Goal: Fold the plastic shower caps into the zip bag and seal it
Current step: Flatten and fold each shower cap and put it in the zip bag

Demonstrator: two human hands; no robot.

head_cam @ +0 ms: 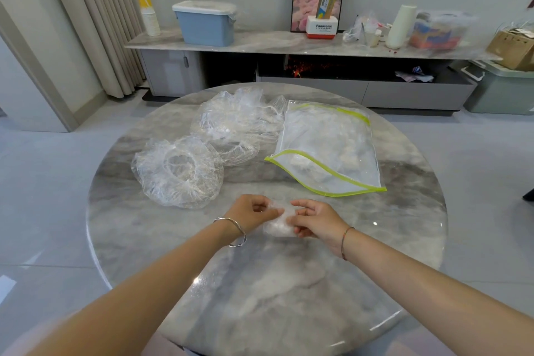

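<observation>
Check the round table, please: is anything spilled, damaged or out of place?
Nothing stands out. The left hand and right hand pinch a folded cap at the table; one loose cap and a crumpled heap of caps lie left of the zip bag, whose mouth gapes open. No spill or tear shows.

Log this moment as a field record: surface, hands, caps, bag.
table: round, marble-patterned
left hand: pinches folded cap at its left end
right hand: grips its right end
folded cap: small compact wad, at the table's near middle
near loose cap: unfolded, elastic opening up, left of centre
far loose caps: crumpled heap behind it, count unclear
zip bag: lies flat at right, green-edged mouth open toward the person, pale contents inside
</observation>
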